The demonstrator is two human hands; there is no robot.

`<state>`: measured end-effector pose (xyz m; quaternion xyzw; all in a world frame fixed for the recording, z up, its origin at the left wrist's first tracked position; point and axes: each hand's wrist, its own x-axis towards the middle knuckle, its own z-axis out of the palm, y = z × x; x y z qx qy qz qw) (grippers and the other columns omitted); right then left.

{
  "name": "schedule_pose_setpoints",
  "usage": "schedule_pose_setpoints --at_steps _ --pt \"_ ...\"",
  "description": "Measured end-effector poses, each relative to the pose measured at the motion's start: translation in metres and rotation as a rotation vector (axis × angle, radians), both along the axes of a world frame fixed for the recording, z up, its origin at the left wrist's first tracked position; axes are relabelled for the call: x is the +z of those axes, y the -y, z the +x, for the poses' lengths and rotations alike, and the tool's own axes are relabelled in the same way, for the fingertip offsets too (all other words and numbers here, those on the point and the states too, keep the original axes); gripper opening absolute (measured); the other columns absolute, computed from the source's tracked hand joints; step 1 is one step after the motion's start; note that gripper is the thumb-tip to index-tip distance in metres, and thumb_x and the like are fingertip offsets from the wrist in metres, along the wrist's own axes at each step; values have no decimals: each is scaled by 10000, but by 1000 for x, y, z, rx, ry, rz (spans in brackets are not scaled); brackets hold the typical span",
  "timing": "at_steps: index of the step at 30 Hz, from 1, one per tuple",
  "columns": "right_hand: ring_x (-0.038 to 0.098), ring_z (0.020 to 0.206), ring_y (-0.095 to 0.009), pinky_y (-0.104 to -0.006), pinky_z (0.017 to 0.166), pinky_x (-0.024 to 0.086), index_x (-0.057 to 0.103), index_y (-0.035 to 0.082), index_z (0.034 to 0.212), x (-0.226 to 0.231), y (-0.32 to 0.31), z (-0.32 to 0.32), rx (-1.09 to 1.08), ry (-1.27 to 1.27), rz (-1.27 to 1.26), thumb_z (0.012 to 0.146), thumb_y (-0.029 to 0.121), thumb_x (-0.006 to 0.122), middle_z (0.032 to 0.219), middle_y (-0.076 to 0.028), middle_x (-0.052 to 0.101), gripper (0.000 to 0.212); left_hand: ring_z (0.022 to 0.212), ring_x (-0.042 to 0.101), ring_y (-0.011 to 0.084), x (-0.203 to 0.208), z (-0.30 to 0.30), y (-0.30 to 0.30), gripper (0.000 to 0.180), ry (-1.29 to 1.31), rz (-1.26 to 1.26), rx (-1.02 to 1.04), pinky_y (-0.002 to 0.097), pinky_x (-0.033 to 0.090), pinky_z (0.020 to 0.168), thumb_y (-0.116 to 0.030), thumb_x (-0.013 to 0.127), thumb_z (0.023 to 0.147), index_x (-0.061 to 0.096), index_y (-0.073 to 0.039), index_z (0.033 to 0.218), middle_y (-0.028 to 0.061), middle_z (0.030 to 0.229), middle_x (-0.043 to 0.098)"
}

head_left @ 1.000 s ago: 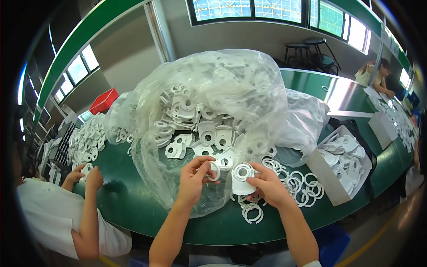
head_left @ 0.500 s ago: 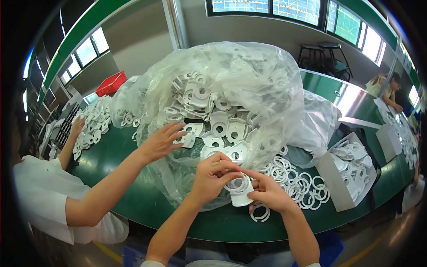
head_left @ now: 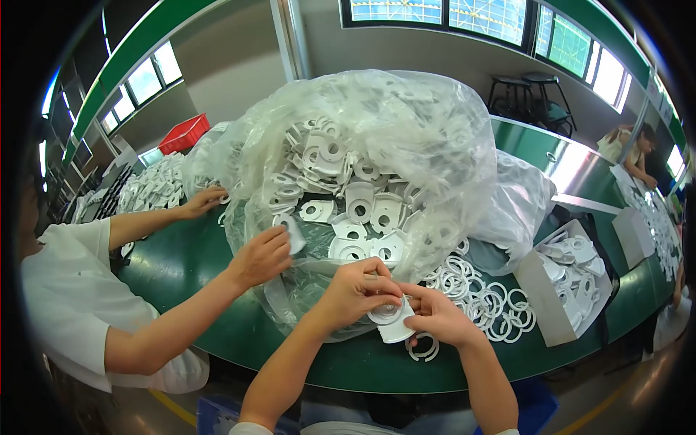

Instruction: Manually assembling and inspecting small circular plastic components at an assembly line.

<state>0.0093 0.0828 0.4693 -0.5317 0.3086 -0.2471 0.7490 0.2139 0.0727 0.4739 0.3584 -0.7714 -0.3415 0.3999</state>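
Over the table's near edge, my two hands meet at a white plastic part (head_left: 396,331) with a curved lower skirt and a round opening. My right hand (head_left: 444,317) grips its side, thumb on the front face. My left hand (head_left: 353,291) is closed at the top, its thumb and fingers pinching a white ring (head_left: 384,310) lying against the part's round opening. The fingers partly cover the ring, so how it sits is hard to see. Just below my right hand, loose white rings (head_left: 424,348) lie on the green table (head_left: 348,372).
A large clear plastic bag (head_left: 428,109) spills similar white parts (head_left: 359,203) ahead. Many rings (head_left: 493,301) lie to the right, beside a box (head_left: 544,304) of parts. At left, a co-worker's hand (head_left: 259,255) holds a white part (head_left: 293,233) near the bag.
My left fingers have closed down over the ring and part, which now tilts more. The co-worker's nearer hand has picked up a white part; their other hand has come toward the bag.
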Motion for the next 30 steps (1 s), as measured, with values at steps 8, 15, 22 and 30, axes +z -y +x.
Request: schedule_pose_setpoints --at_steps 8,15,22,30 --pt "596 678 -103 -229 551 511 409 -5 1320 -3 -2 4 21 4 -22 775 -19 523 887 -59 613 557 669 561 118 2 2 -1 224 32 -1 -31 248 468 573 -56 789 645 729 -87 859 21 777 561" --pt "575 654 -59 -194 505 468 413 10 1324 2 -5 7 -61 -73 -92 811 0 581 856 -38 630 540 648 536 99 6 -6 -5 247 10 -153 86 223 436 542 -31 752 693 706 -77 931 23 798 568" --pt "611 739 -84 -193 584 474 405 20 1338 2 1 0 -325 28 -138 812 -44 561 930 -86 656 552 643 530 59 -13 -12 -5 230 -470 379 163 200 428 549 -76 635 854 604 2 1068 19 808 595" --pt "622 846 -118 -221 709 494 426 -21 1274 -6 3 4 -483 173 -173 808 -57 571 984 -104 646 490 691 557 68 -17 -26 -11 214 -440 497 63 206 439 596 -69 614 872 574 14 1065 34 872 614"
